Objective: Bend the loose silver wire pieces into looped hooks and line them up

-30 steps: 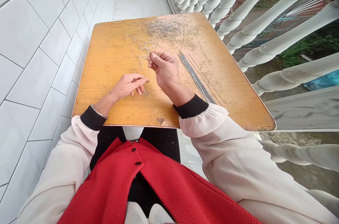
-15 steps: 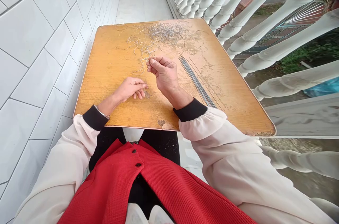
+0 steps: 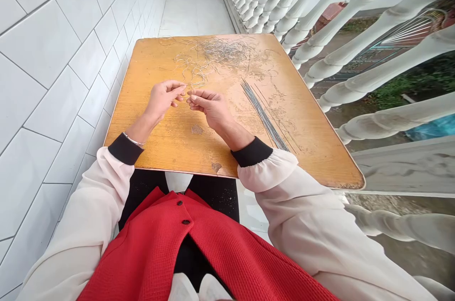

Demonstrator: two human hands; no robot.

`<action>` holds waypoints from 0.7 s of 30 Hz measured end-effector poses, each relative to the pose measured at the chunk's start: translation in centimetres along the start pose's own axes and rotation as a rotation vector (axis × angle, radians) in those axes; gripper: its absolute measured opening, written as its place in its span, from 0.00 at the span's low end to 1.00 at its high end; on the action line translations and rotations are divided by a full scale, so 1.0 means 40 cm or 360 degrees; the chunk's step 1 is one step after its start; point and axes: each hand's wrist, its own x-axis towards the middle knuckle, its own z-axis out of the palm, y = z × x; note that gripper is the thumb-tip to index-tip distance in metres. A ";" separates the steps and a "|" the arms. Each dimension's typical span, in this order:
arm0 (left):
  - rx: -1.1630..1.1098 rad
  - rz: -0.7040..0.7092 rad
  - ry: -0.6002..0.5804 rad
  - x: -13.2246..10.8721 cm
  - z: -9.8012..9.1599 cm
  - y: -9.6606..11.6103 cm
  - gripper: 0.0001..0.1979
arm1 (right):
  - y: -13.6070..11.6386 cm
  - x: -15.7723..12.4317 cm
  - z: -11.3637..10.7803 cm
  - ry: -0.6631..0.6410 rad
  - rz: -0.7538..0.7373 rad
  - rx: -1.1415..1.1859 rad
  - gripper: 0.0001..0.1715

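Observation:
My left hand [image 3: 164, 97] is raised over the table with thumb and forefinger pinched together. Close to its fingertips, my right hand [image 3: 209, 107] makes a pinch too. A thin wire, barely visible, seems to run between the two pinches; its ends cannot be made out. Just beyond my fingers lie loose curly wires [image 3: 199, 73], which spread from a tangled heap of fine grey wire [image 3: 227, 50] at the far side. To the right of my right hand rests a bundle of straight grey wires [image 3: 263, 111].
The worn wooden table [image 3: 149, 149] has chipped patches in its surface. A white tiled wall [image 3: 71, 78] runs close along the left. White balusters [image 3: 330, 59] line the right side. A few single wires [image 3: 280, 116] lie beside the bundle.
My left hand has moved forward and up to the right hand's fingertips. My right hand has come slightly left and nearer to me, away from the curly wires.

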 end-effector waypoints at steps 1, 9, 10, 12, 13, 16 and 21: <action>0.0001 -0.0005 0.0026 0.005 -0.002 0.002 0.06 | 0.001 -0.002 0.001 -0.0021 0.0041 0.0005 0.18; 0.0279 0.0021 0.0259 0.061 -0.082 -0.034 0.13 | 0.011 -0.002 -0.005 0.0026 0.0294 0.0020 0.06; 0.0346 0.0033 0.0287 0.081 -0.100 -0.049 0.13 | 0.012 -0.001 -0.005 0.0045 0.0308 -0.0009 0.03; 0.0465 0.0010 0.0365 0.129 -0.138 -0.085 0.13 | 0.014 0.001 -0.007 0.0103 0.0325 -0.0090 0.03; 0.0546 0.0009 0.0398 0.155 -0.156 -0.104 0.13 | 0.014 0.004 -0.010 0.0143 0.0316 -0.0142 0.04; 0.0648 0.0024 0.0631 0.229 -0.199 -0.152 0.12 | 0.011 0.027 -0.032 0.0289 0.0186 -0.0413 0.06; 0.0778 0.0004 0.0600 0.290 -0.229 -0.179 0.13 | -0.012 0.113 -0.082 0.0359 -0.0046 -0.1437 0.06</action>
